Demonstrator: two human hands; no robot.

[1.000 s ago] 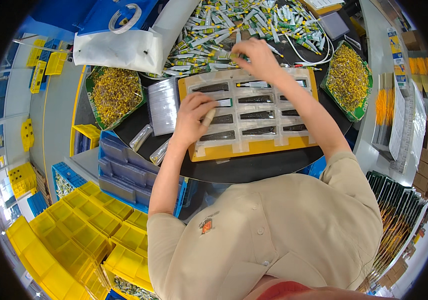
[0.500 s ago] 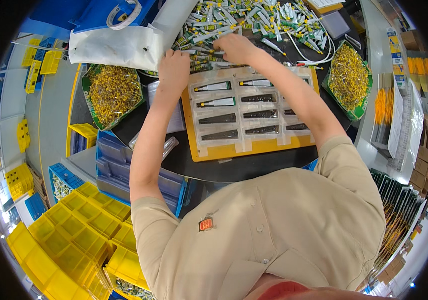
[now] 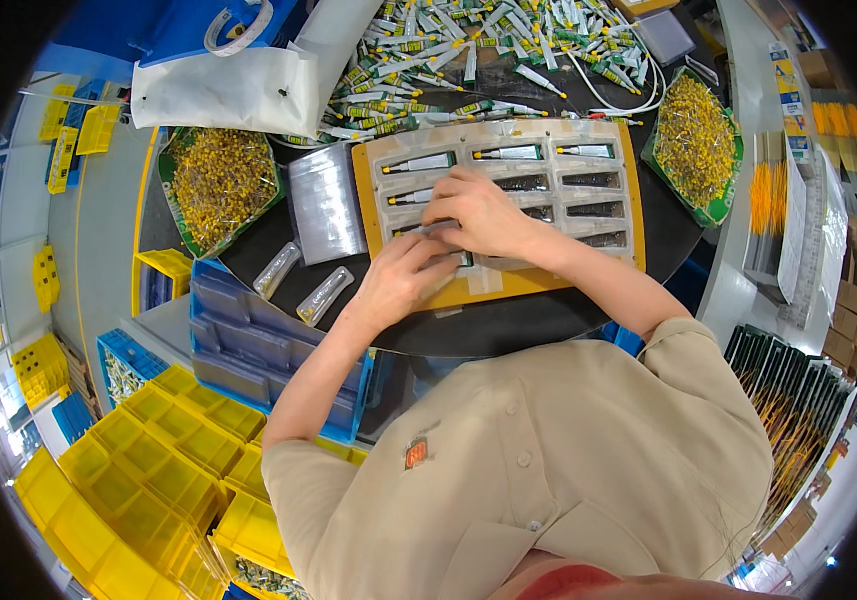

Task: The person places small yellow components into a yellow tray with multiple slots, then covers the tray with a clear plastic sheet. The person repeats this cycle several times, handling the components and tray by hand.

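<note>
A yellow-edged tray with pale compartments lies before me. Small white-and-green tubes with yellow tips sit across its far row, and another tube lies in the left compartment below. Several other slots look dark. My left hand is over the near left compartments, fingers closed around a tube whose green end shows beside them. Just above and right of it, my right hand has bent fingers pressed down into the tray; what they grip is hidden.
Loose tubes are heaped behind the tray, beside a white cable. Green-edged bags of small yellow-tipped pieces stand left and right. Clear plastic sheets and two clear shells lie left; yellow bins stand lower left.
Both hands have come back from the tube heap to the tray's left and middle compartments. The far-right tube and the clear shells at left are now uncovered.
</note>
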